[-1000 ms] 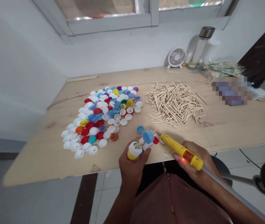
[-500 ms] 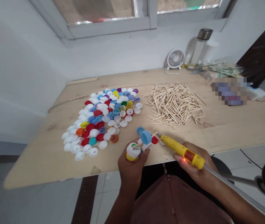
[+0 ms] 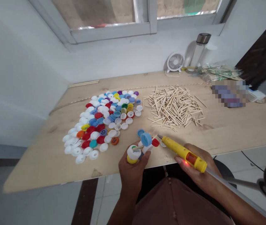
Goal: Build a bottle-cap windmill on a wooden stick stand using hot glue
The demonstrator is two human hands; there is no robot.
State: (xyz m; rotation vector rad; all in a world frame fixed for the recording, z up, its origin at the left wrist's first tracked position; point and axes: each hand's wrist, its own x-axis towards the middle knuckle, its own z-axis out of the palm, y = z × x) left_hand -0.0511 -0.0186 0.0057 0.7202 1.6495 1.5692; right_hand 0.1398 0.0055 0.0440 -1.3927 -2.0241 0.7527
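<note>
My left hand [image 3: 133,170] is closed around a small assembly of bottle caps and short wooden sticks at the table's front edge. In it show a white cap [image 3: 134,152] with green marking, a yellow cap [image 3: 132,160] below, and a light blue cap [image 3: 145,139] standing on edge. A wooden stick [image 3: 155,137] pokes out past the blue cap. My right hand [image 3: 194,164] grips a yellow hot glue pen [image 3: 182,151] with a red light near my thumb. Its metal tip points at the stick's end; whether they touch I cannot tell. A red cap [image 3: 155,142] sits just below the tip.
Many loose coloured bottle caps [image 3: 100,128] spread over the left of the wooden table [image 3: 229,131]. A pile of short sticks [image 3: 174,106] lies in the middle. Behind stand a small white fan [image 3: 175,62], a glass bottle [image 3: 198,53] and bagged sticks [image 3: 220,73].
The glue pen's tip has shifted very slightly away from the stick's end, down and right. The view has tilted slightly up. Both hands keep their grips.
</note>
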